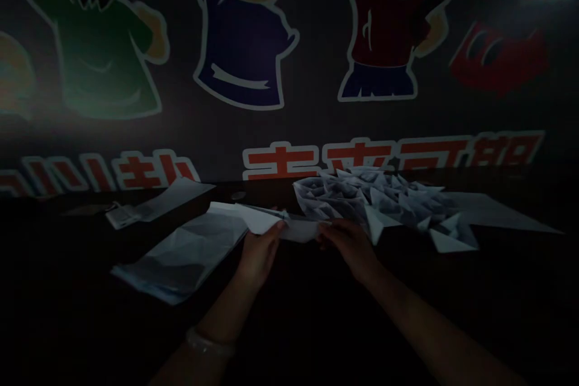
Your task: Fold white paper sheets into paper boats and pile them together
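The room is dim. My left hand (pixel 260 254) and my right hand (pixel 348 247) pinch the two ends of a folded white paper (pixel 296 229) above a dark table (pixel 289 313). A long pointed fold of that paper runs up and left from my left fingers. Close to my left hand lies a stack of white paper sheets (pixel 181 253). A heap of folded paper pieces (pixel 375 199) sits just beyond my right hand, and some points of it nearly reach my fingers. A pale bangle (pixel 210 342) circles my left wrist.
A flat paper sheet (pixel 167 199) and a small pale object (pixel 120 216) lie at the far left of the table. A large flat sheet (pixel 493 211) extends right from the heap. Behind the table stands a wall (pixel 289 126) painted with cartoon figures and red characters.
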{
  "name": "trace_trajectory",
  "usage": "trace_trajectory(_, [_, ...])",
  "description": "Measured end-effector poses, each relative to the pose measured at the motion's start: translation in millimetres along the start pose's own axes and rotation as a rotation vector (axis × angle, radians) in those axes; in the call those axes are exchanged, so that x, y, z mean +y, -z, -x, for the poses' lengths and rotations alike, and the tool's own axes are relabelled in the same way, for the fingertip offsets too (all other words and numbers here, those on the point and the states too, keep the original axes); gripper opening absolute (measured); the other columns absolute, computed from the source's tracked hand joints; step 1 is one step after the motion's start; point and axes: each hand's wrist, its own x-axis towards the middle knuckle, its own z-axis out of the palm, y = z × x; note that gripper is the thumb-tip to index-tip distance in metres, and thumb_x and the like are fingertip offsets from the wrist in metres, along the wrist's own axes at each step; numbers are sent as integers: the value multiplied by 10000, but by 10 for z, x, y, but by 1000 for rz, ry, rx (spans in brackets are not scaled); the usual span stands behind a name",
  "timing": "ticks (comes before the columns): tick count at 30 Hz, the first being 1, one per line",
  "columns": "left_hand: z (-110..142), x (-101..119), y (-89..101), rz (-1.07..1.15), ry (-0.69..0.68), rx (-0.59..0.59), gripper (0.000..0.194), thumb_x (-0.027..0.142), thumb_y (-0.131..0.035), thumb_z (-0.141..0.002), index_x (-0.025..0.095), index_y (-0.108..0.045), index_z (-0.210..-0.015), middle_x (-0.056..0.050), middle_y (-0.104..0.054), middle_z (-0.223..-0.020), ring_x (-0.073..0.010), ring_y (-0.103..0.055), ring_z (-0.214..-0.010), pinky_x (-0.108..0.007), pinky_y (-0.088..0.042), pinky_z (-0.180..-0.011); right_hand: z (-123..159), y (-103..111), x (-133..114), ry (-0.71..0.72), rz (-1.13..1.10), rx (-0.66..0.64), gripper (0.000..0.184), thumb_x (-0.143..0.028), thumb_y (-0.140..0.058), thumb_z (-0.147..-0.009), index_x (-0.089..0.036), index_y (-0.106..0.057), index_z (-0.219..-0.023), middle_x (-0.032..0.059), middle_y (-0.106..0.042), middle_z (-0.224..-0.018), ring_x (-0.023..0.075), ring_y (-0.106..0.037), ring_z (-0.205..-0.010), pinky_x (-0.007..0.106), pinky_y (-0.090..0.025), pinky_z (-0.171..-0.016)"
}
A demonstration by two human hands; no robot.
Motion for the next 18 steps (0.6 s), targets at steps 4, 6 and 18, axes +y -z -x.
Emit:
trace_trajectory(4, [-15, 26, 7, 2, 10, 74, 446, 163, -867, -545, 147, -687, -953, -34, -753, -864, -174, -694, -835, -261, -544, -768, -7, -11, 25, -10, -23, 20, 275, -453, -720, -712, -179, -720, -728, 47, -693, -654, 179, -636, -609, 296, -502, -556])
trace_trajectory(6, [0, 18, -5, 5, -4, 59, 414, 166, -860, -567, 143, -690, -945, -43, -753, -882, -178, -696, -840, -265, -552, -754, -20, -7, 33, 30, -2, 72, 263, -435, -715, -721, -175, -704, -688, 31, -668, -613, 152, -602, -567, 273, -472, -533])
trace_trajectory(18, [78, -143, -52, -115, -1, -64, 347, 296, -820, -640, 124, -710, -920, -89, -748, -940, -243, -683, -893, -367, -510, -872, 61, -227, 158, -124, -178, -123, 457, -419, -833, -587, -152, -705, -934, 69, -728, -833, 223, -671, -731, 353, -552, -650])
